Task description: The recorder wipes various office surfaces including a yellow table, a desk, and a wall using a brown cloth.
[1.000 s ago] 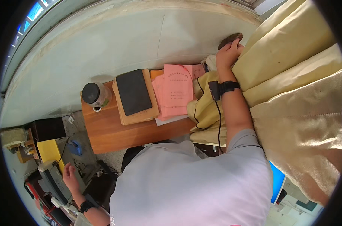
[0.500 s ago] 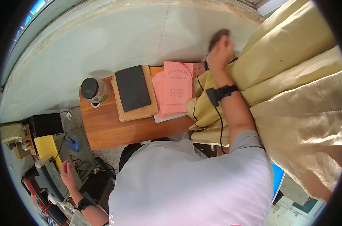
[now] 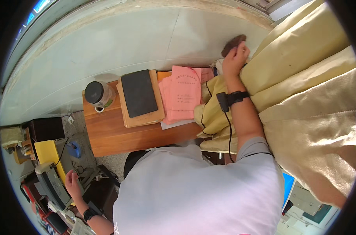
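My right hand (image 3: 236, 58) grips a dark brown, oval, pad-like thing (image 3: 233, 45) against the pale wall (image 3: 146, 43), just above the right end of the wooden desk. Its exact kind is hard to make out. A strap with a small black box and cable is round my right wrist. Off to the lower left, my left hand (image 3: 72, 182) hangs in the air with loosely bent fingers and nothing in them, beside a grey machine (image 3: 54, 186) and a yellow panel (image 3: 48, 154).
The wooden desk (image 3: 119, 143) carries a dark-lidded jar (image 3: 99, 94), a black notebook (image 3: 138, 94) on brown folders, and pink booklets (image 3: 185, 92). A yellow curtain (image 3: 295, 70) drapes over the desk's right end, close to my right arm. Cables and a blue round thing (image 3: 74, 149) lie at left.
My right hand and the brown pad have shifted slightly right and down along the wall, and the pad has turned. My left hand has dropped a little.
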Action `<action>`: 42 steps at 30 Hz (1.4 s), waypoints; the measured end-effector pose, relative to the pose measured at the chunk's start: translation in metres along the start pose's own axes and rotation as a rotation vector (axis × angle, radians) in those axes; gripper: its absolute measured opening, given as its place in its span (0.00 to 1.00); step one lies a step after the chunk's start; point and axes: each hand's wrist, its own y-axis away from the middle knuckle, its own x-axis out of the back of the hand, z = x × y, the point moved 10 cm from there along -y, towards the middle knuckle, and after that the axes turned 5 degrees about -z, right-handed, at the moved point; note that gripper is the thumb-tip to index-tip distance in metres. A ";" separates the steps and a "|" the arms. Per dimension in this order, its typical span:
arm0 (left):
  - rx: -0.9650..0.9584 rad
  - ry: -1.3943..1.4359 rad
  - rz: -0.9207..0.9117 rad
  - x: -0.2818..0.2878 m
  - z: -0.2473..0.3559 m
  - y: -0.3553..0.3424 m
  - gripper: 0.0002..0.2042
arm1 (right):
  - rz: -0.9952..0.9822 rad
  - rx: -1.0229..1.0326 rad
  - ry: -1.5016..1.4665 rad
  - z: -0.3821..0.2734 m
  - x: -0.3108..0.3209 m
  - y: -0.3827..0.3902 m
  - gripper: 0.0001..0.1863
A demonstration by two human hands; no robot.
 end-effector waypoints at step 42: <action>0.127 -0.055 -0.034 0.038 -0.027 0.018 0.15 | 0.394 -0.932 -0.406 0.230 -0.009 -0.002 0.23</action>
